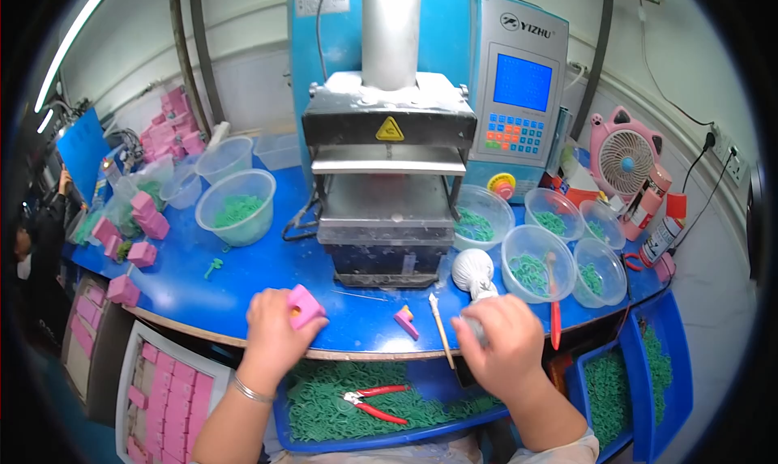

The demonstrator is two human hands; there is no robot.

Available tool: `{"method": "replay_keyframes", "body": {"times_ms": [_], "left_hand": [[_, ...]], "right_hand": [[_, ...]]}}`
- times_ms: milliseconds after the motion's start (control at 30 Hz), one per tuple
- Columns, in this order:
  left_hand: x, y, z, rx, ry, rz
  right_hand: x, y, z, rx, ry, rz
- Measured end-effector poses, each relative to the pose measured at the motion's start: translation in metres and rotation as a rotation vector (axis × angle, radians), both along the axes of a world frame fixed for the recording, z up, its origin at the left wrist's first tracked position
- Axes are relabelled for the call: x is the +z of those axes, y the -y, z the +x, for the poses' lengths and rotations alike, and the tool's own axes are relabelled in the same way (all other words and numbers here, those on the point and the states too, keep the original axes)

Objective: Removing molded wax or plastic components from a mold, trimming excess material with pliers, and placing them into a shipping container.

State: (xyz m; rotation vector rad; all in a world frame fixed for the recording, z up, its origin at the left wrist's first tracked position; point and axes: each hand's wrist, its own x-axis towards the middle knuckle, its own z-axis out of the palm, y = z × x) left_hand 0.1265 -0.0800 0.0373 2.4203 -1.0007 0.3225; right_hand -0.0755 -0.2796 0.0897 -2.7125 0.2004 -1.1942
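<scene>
My left hand (pixel 275 334) is closed on a pink block (pixel 305 306) with a small hollow in its face, held just above the blue tabletop's front edge. A short pink piece (pixel 406 321) with a yellowish tip lies on the table between my hands. My right hand (pixel 506 342) has its fingers curled round something greyish, mostly hidden by them. Just beyond that hand rests a white cloth-wrapped ball (pixel 473 271) with a gathered tail. A thin light-coloured stick (pixel 442 332) lies left of my right hand, poking past the table edge.
A press (pixel 386 221) with a control panel (pixel 519 83) stands at the back. Tubs of green pieces (pixel 237 209) flank it. Below the edge, a blue tray (pixel 324 440) holds green pieces and red-handled nippers (pixel 377 403). Pink blocks (pixel 142 254) sit left; a pink fan (pixel 624 154) right.
</scene>
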Motion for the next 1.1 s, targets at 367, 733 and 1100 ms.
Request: {"method": "replay_keyframes", "body": {"times_ms": [367,733,1100], "left_hand": [[0.010,-0.008,-0.060,-0.435,-1.562,-1.432],[-0.030,-0.029,-0.061,-0.700,-2.025,-1.193],[-0.031,-0.041,-0.063,-0.499,-1.960,-1.201]], "right_hand": [[-0.039,-0.070,0.006,0.418,-0.092,0.028],[-0.052,0.018,0.025,-0.542,-0.275,0.052],[-0.041,-0.091,0.010,0.454,-0.065,0.077]]}}
